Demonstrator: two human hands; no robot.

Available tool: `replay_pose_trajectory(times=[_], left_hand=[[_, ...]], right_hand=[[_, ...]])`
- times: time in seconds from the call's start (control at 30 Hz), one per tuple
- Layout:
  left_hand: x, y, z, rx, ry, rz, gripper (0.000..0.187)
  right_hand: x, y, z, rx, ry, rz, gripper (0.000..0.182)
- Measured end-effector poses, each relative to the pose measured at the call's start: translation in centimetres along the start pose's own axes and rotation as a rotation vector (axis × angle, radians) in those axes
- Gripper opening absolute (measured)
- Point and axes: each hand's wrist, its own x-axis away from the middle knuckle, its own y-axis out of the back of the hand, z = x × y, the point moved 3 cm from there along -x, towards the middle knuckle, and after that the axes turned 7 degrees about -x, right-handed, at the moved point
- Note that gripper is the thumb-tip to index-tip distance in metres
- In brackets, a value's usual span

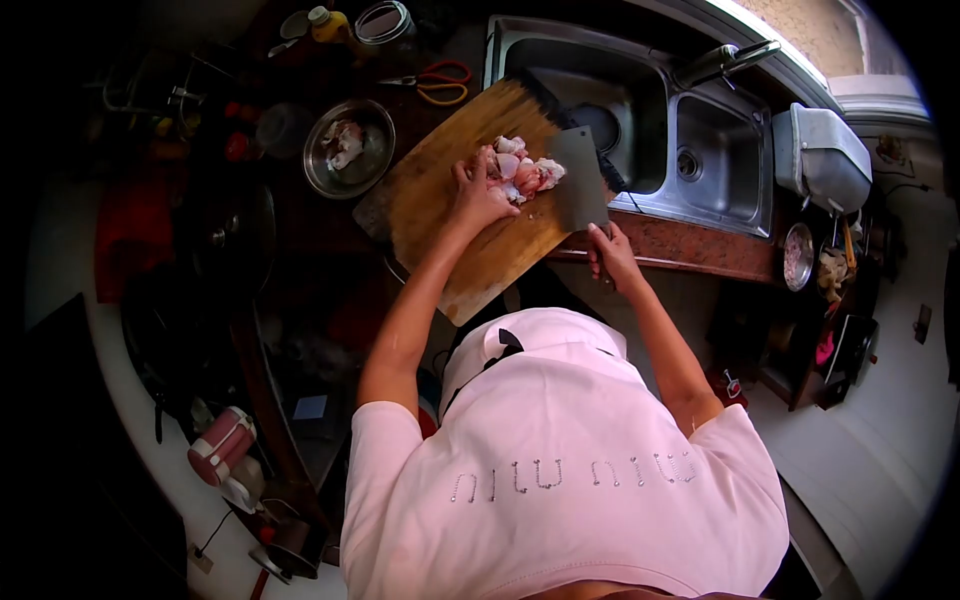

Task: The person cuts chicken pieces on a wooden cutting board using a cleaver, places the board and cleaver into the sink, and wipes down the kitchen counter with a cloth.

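Observation:
Pieces of raw meat [520, 172], pink with whitish skin or fat, lie in a heap on a wooden cutting board [430, 220]. My left hand [482, 192] grips the heap from its left side, fingers curled over the pieces. In my right hand [612, 255] is the handle of a cleaver [582, 180]. Its broad grey blade extends over the right part of the board, just right of the meat. My fingers cover most of the handle. Left of the board, a metal bowl [349, 149] contains another piece of raw meat.
A double steel sink [655, 115] with a faucet [725, 62] adjoins the board's far right side. Orange-handled scissors [440, 83] lie beyond the board, near a jar [383, 22]. A bowl of minced-looking food [797, 256] stands at the right. The left side is dark.

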Motion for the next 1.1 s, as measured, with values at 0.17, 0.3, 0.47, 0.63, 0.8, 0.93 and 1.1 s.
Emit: replay_pose_trajectory(times=[0.17, 0.3, 0.47, 0.63, 0.8, 0.93, 1.1], left_hand=[[-0.9, -2.5, -1.0, 0.003, 0.054, -0.009, 0.131], [-1.1, -3.4, -1.5, -0.120, 0.101, -0.025, 0.130], [-0.5, -2.7, -1.4, -0.099, 0.112, -0.087, 0.119], [0.5, -1.9, -0.3, 0.102, 0.054, -0.175, 0.105], [1.0, -0.2, 4.4, 0.291, -0.031, -0.266, 0.101], [1.1, 8.4, 4.7, 0.153, -0.011, -0.340, 0.097], [-1.0, 15.2, 9.2, -0.081, -0.011, -0.384, 0.100]], right_hand=[[-3.3, -0.7, 1.1, 0.097, 0.053, 0.150, 0.029], [-4.3, -1.6, 2.1, 0.288, 0.075, 0.188, 0.028], [-4.2, -3.2, 2.3, 0.277, 0.068, 0.251, 0.025], [-3.3, -5.5, 1.3, 0.262, 0.028, 0.317, 0.025], [-1.9, -9.2, 2.9, 0.240, 0.044, 0.377, 0.025], [-2.4, -14.3, 5.3, 0.237, 0.112, 0.446, 0.025], [-4.5, -22.4, 7.9, 0.278, 0.239, 0.468, 0.026]])
